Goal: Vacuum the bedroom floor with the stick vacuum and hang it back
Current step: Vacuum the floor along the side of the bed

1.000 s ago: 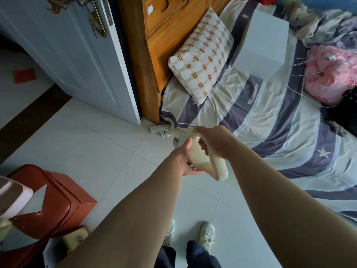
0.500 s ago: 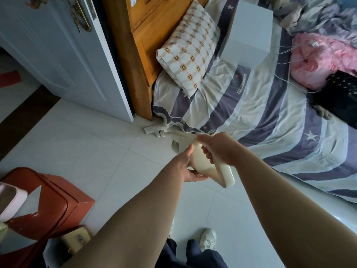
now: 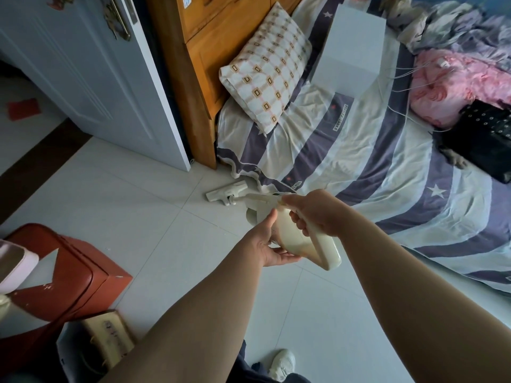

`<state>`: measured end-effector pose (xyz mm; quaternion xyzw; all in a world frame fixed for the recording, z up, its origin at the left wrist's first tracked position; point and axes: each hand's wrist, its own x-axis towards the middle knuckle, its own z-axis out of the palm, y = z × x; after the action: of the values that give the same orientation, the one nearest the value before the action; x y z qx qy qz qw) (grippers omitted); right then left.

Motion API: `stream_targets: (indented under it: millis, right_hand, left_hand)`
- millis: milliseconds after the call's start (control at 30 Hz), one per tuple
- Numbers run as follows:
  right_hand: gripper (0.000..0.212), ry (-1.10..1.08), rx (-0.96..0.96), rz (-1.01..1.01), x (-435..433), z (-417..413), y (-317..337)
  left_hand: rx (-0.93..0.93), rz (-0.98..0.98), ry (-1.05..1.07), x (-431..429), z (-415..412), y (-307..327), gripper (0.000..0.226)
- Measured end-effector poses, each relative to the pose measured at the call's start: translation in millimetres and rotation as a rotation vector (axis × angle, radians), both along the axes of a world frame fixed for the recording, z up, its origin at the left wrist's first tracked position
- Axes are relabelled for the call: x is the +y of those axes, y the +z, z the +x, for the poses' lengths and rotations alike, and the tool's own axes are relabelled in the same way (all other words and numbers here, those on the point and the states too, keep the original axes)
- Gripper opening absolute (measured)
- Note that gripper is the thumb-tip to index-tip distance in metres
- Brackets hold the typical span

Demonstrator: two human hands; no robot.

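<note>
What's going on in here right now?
A person is holding a cream stick vacuum with both hands. The right grip wraps round its handle and the left grip cups the body from below. Its floor head sits on the white tile floor by the corner of the bed. The vacuum has not been hung back yet.

The tiled floor [image 3: 138, 205] is carrying the vacuum head [image 3: 226, 192] at 12 o'clock and a red stool [image 3: 74, 275] at 8. The bed [image 3: 387, 167] at 2 o'clock is holding a pillow [image 3: 266, 67], a white box [image 3: 351, 51], a pink blanket [image 3: 453, 84] and a black bag [image 3: 486, 139].
</note>
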<state>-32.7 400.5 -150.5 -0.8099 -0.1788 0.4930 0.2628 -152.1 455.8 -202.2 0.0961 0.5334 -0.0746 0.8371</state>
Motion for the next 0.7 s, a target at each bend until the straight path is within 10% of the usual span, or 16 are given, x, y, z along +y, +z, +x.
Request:
stream_targets:
  millis: [700]
  right_hand:
    - [0.042,0.112,0.017,-0.003,-103.2,0.1,0.1]
  left_hand:
    - [-0.005,0.015,0.069,-110.8,-11.2,3.7,0.064]
